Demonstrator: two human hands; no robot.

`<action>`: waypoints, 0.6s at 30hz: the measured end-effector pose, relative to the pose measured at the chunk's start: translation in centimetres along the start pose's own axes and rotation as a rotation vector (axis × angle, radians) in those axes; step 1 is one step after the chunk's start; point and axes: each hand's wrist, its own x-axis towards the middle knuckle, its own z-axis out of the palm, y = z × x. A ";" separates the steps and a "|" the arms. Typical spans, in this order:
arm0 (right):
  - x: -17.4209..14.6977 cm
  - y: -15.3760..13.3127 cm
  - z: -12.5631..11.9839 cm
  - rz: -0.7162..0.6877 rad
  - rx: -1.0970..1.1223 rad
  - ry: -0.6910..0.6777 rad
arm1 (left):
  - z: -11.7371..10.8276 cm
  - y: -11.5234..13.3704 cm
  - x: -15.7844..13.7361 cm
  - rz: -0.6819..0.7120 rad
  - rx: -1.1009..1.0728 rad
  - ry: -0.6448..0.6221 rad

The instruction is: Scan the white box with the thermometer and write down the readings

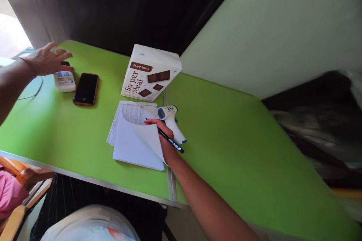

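My left hand (46,59) reaches out at the far left with its fingers spread. Just below those fingers stands a white bottle (65,82) with a dark cap and blue print; I cannot tell whether they touch it. My right hand (165,131) is closed around a black pen (171,141), its tip over the papers. White paper sheets (135,147) lie beneath that hand, the top ones curled, with dense writing on a page under them. Right beside the hand is a white and blue infrared thermometer (171,115).
A white "Su-per Meal" box (152,73) stands behind the papers. Next to the bottle lies a phone (86,89) with a dark screen. The green table (240,150) has a metal seam near the papers. A wooden chair (17,218) is at the lower left.
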 end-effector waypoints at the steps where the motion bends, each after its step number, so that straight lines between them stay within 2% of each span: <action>1: 0.0 0.0 0.1 -0.002 -0.012 0.011 | 0.3 0.2 0.4 0.023 -0.011 -0.019; 3: -0.1 0.0 0.3 -0.012 -0.035 0.028 | 0.7 0.7 0.7 0.013 -0.015 -0.025; 5: -0.1 0.0 0.5 -0.024 -0.043 0.034 | 0.5 1.5 0.3 -0.090 -0.011 0.043; 8: -0.2 0.2 0.5 -0.026 -0.040 0.035 | -0.4 3.7 -1.2 -0.443 -0.075 0.248; 10: -0.2 0.3 0.5 -0.023 -0.038 0.036 | -0.7 5.9 -2.5 -0.639 -0.148 0.230; 12: -0.2 0.4 0.5 -0.020 -0.039 0.043 | -0.5 8.1 -3.6 -0.660 -0.126 0.091; 14: -0.2 0.5 0.5 -0.021 -0.045 0.049 | 0.2 9.9 -4.5 -0.669 -0.097 0.030; 18: -0.2 0.5 0.4 -0.036 -0.055 0.036 | 1.5 10.8 -5.0 -0.669 -0.117 0.039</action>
